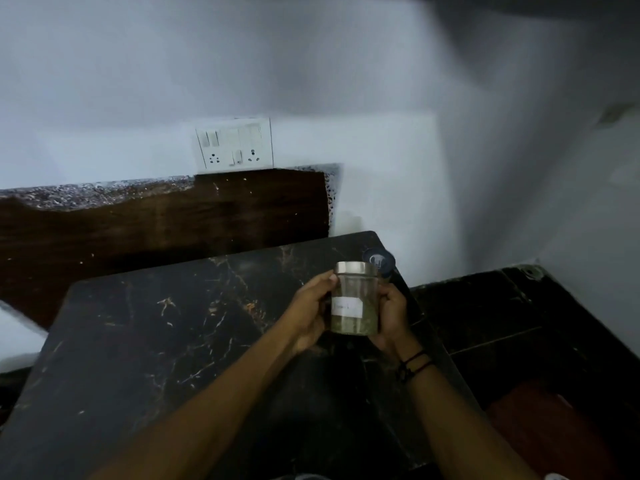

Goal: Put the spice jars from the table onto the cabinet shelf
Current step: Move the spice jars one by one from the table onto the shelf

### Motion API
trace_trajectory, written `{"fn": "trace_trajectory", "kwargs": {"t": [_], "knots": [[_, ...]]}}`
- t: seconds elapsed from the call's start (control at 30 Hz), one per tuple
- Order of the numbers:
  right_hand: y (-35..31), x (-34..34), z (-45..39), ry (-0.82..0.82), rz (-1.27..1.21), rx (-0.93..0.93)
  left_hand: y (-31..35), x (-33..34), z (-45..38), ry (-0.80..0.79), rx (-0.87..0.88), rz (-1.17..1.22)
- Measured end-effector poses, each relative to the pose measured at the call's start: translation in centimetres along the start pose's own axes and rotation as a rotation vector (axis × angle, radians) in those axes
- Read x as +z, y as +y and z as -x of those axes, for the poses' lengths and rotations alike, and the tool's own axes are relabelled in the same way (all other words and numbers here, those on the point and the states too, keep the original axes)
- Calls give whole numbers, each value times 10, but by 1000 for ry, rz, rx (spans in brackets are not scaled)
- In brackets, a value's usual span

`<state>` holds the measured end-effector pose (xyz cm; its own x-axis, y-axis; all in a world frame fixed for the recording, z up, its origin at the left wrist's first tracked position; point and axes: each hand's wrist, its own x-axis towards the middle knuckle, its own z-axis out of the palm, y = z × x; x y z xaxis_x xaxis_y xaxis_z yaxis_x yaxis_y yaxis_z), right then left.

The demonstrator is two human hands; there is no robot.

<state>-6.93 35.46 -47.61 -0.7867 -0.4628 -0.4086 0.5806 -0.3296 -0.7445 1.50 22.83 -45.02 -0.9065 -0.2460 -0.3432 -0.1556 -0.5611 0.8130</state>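
Jar [352, 299] in both hands right now, held up over the right end of the dark marble table [145, 341]. It's a clear glass spice jar with a metal lid and a white label facing the camera, some greenish stuff in the bottom half. Left hand [306, 313] wraps its left side with the thumb up near the lid, right hand [391, 315] cups the other side, so both are closed around it and neither is nearer than the other.

Key bit for the next move: the jar is upright, long axis vertical, lid on top, sitting dead centre between the palms. So it can go straight up or across without any re-gripping, I'd guess. Problem is I can't see a cabinet shelf anywhere in view, just white wall, a switch panel [233, 143] and a dark floor off to the right. Which way it has to travel, no idea.

Also looks like a second container with a dark blue lid [379, 259] just behind the jar at the table's far right corner, probably next in line.
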Motion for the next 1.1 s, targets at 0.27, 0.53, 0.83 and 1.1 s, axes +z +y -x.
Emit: {"fn": "trace_trajectory", "kwargs": {"t": [0.27, 0.53, 0.83, 1.1], "knots": [[-124, 103, 4, -187, 35, -435, 139, 57, -8, -122, 315, 27], [-269, 204, 56, -428, 107, -773, 303, 141, 32, -202, 653, -126], [-366, 258, 64, -573, 270, -977, 404, 202, 45, -181, 875, -215], [-424, 281, 29, -258, 373, -1093, 448, 236, -1, -6, 986, -296]]}}
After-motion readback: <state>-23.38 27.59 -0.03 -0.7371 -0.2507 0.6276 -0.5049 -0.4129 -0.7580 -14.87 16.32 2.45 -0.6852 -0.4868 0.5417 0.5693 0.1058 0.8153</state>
